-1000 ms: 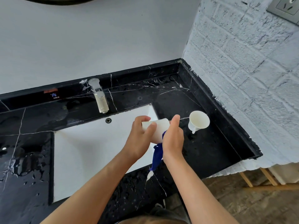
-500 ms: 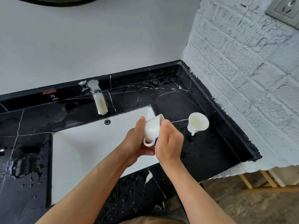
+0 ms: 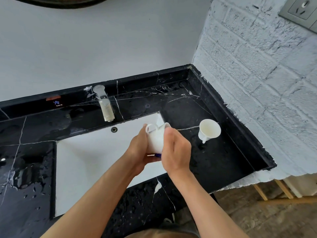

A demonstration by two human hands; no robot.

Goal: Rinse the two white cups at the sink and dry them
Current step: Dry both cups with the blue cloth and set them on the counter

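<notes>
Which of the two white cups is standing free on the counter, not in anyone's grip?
The cup by the brick wall, upright on the black counter. The other cup is gripped between left hand and right hand.

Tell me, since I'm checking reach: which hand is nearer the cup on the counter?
Right hand. It is just left of the counter cup; left hand is farther left.

I see a black marble countertop (image 3: 180,107) with white veins and water drops on its left part. A grey power socket (image 3: 299,10) sits on the white brick wall (image 3: 257,69). Wooden legs (image 3: 281,189) stand at lower right.
</notes>
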